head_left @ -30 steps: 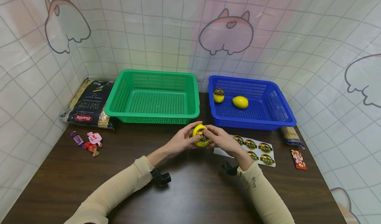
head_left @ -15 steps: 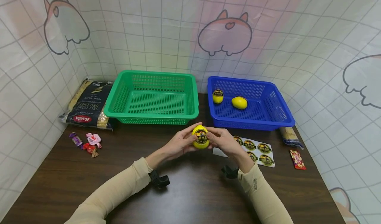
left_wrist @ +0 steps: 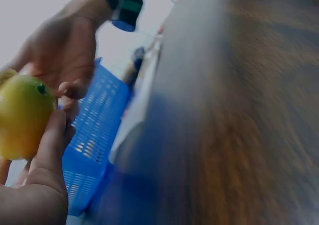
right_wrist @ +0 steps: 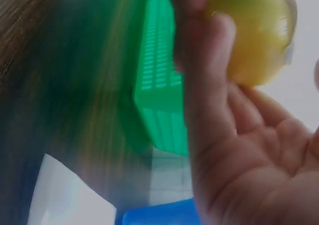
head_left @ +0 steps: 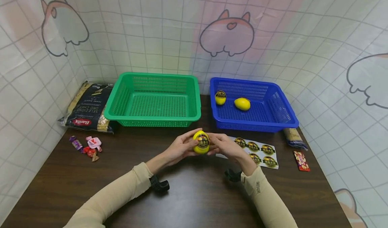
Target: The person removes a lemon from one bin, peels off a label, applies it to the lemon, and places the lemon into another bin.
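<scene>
A yellow lemon (head_left: 201, 142) with a round black-and-gold sticker (head_left: 202, 141) on its front is held just above the table, between both hands. My left hand (head_left: 179, 149) grips its left side, thumb at the sticker's left edge. From the right, my right hand (head_left: 228, 148) pinches the lemon, its thumb and fingers at the right side. In the left wrist view the lemon (left_wrist: 24, 116) shows its green stem end. The right wrist view has the lemon (right_wrist: 256, 36) with a sticker edge lifting away from its skin.
Behind the hands stand a green basket (head_left: 153, 123) and a blue basket (head_left: 251, 125) with two lemons (head_left: 242, 104) in it. A sticker sheet (head_left: 257, 153) lies by the right hand. Candies (head_left: 93, 143) and a pasta bag (head_left: 88, 108) are left; a red packet (head_left: 301, 161) lies right.
The right thumb has slid off the sticker's face to the lemon's right side, so the sticker shows more fully. Both hands and the lemon have shifted slightly left and down in view.
</scene>
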`<action>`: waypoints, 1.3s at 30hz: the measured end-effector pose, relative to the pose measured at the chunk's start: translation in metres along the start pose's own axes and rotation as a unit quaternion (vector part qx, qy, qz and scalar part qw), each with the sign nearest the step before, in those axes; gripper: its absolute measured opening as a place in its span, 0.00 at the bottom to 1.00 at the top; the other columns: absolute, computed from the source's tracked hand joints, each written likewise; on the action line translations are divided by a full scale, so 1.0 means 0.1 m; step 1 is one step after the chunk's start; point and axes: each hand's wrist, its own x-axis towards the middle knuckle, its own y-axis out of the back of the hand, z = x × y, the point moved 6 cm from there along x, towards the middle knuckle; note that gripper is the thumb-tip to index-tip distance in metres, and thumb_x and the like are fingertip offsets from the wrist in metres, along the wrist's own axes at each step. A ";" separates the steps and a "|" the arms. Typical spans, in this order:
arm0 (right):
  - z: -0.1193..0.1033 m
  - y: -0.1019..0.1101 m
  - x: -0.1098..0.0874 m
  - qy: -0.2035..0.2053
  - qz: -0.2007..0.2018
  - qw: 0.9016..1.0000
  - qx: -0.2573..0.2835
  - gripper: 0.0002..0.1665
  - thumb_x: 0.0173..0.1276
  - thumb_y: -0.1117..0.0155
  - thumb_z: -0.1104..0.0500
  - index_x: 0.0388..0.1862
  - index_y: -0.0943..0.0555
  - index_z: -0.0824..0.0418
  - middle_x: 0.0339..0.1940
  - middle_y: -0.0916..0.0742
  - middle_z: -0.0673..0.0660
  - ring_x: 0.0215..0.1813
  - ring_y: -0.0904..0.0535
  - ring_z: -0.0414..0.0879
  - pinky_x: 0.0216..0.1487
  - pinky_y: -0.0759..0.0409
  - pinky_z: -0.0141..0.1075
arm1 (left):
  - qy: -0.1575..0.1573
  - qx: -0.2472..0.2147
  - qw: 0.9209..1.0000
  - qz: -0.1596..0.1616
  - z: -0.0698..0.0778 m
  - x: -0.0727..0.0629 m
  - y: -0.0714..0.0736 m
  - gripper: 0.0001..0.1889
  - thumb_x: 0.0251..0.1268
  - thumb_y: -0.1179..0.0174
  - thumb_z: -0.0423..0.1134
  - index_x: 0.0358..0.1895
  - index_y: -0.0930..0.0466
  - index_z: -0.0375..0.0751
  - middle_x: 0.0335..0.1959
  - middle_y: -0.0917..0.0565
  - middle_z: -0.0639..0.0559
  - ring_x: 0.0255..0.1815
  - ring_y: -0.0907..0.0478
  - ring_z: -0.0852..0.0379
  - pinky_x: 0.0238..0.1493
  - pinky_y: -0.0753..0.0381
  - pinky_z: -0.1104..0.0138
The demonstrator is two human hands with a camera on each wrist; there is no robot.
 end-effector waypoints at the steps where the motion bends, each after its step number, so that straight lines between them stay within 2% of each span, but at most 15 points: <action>1: -0.01 -0.01 0.01 0.000 -0.002 1.000 -0.017 0.39 0.80 0.55 0.40 0.76 0.38 0.66 0.64 0.21 0.71 0.48 0.15 0.41 0.50 0.12 0.39 | 0.003 0.005 1.000 0.003 -0.02 0.00 0.02 0.34 0.77 0.46 0.44 0.80 0.49 0.46 0.75 0.36 0.34 0.56 0.18 0.56 0.61 0.18 0.51; 3: -0.01 -0.03 0.04 -0.002 -0.006 0.999 -0.051 0.38 0.78 0.49 0.40 0.75 0.36 0.64 0.64 0.20 0.70 0.49 0.15 0.42 0.52 0.12 0.46 | 0.011 0.012 1.000 0.005 -0.05 -0.01 0.04 0.34 0.77 0.47 0.44 0.80 0.49 0.46 0.74 0.35 0.35 0.54 0.17 0.57 0.61 0.17 0.52; 7: -0.02 -0.03 0.05 -0.007 -0.013 0.996 -0.090 0.37 0.72 0.38 0.44 0.73 0.33 0.61 0.59 0.16 0.66 0.48 0.16 0.43 0.53 0.14 0.56 | 0.025 0.013 0.999 -0.019 -0.08 -0.02 0.03 0.33 0.79 0.52 0.49 0.80 0.51 0.49 0.75 0.38 0.36 0.58 0.19 0.57 0.64 0.19 0.52; 11: -0.12 0.09 0.04 -0.013 0.002 0.994 -0.105 0.35 0.70 0.36 0.46 0.71 0.31 0.58 0.55 0.15 0.63 0.47 0.16 0.45 0.50 0.14 0.58 | 0.027 0.032 0.999 -0.020 -0.02 -0.02 0.04 0.32 0.80 0.60 0.57 0.80 0.51 0.51 0.78 0.41 0.37 0.66 0.23 0.47 0.68 0.23 0.52; 15: -0.35 0.33 -0.02 -0.004 0.036 0.990 -0.138 0.35 0.70 0.37 0.46 0.72 0.32 0.56 0.56 0.15 0.64 0.48 0.16 0.47 0.49 0.12 0.51 | 0.029 0.065 0.997 -0.002 -0.01 -0.03 0.10 0.32 0.81 0.62 0.57 0.79 0.49 0.45 0.79 0.40 0.38 0.71 0.28 0.38 0.68 0.22 0.54; 20: -0.71 0.73 -0.09 0.017 0.089 0.981 -0.170 0.38 0.71 0.37 0.47 0.75 0.36 0.56 0.59 0.16 0.66 0.48 0.16 0.44 0.50 0.12 0.48 | 0.047 0.084 0.995 -0.001 -0.11 -0.04 0.14 0.30 0.81 0.58 0.53 0.77 0.44 0.39 0.76 0.36 0.35 0.63 0.19 0.48 0.63 0.17 0.60; 24: -0.88 1.08 -0.07 0.009 0.111 0.981 -0.158 0.40 0.74 0.40 0.48 0.79 0.42 0.57 0.65 0.21 0.67 0.49 0.17 0.38 0.55 0.14 0.47 | 0.055 0.079 0.995 0.001 -0.16 -0.02 0.11 0.29 0.80 0.55 0.52 0.75 0.39 0.40 0.73 0.32 0.34 0.57 0.16 0.55 0.61 0.16 0.61; 26: -0.91 1.24 -0.04 -0.007 0.120 0.981 -0.152 0.42 0.74 0.41 0.47 0.80 0.45 0.57 0.69 0.24 0.68 0.50 0.17 0.37 0.56 0.14 0.43 | 0.058 0.072 0.996 0.003 -0.18 0.00 0.09 0.29 0.80 0.54 0.52 0.74 0.38 0.40 0.73 0.31 0.33 0.56 0.16 0.56 0.61 0.16 0.62; 30: -0.90 1.49 0.07 -0.042 0.130 0.979 -0.148 0.46 0.74 0.41 0.44 0.81 0.48 0.57 0.72 0.28 0.67 0.50 0.18 0.43 0.56 0.15 0.37 | 0.050 0.053 0.997 0.018 -0.17 0.07 0.07 0.28 0.80 0.53 0.49 0.74 0.39 0.35 0.72 0.31 0.31 0.57 0.16 0.58 0.61 0.16 0.65; 34: -0.86 1.67 0.23 -0.070 0.140 0.978 -0.138 0.46 0.73 0.41 0.43 0.81 0.47 0.56 0.66 0.25 0.61 0.42 0.19 0.43 0.56 0.16 0.35 | 0.027 0.021 0.999 0.040 -0.13 0.20 0.04 0.29 0.79 0.51 0.46 0.74 0.40 0.30 0.71 0.32 0.29 0.57 0.18 0.61 0.61 0.17 0.69; 37: -0.82 1.78 0.36 -0.089 0.148 0.971 -0.163 0.45 0.73 0.40 0.42 0.80 0.44 0.57 0.59 0.22 0.57 0.36 0.20 0.40 0.51 0.16 0.31 | 0.019 -0.003 0.998 0.052 -0.11 0.30 -0.01 0.30 0.78 0.49 0.45 0.73 0.40 0.29 0.72 0.33 0.28 0.56 0.18 0.63 0.62 0.18 0.69; 39: -0.78 1.84 0.45 -0.101 0.155 0.964 -0.190 0.44 0.72 0.39 0.41 0.79 0.42 0.58 0.57 0.20 0.57 0.36 0.20 0.41 0.48 0.15 0.30 | 0.019 -0.012 0.998 0.060 -0.10 0.36 -0.04 0.30 0.78 0.49 0.44 0.73 0.39 0.28 0.72 0.33 0.27 0.55 0.18 0.63 0.64 0.19 0.68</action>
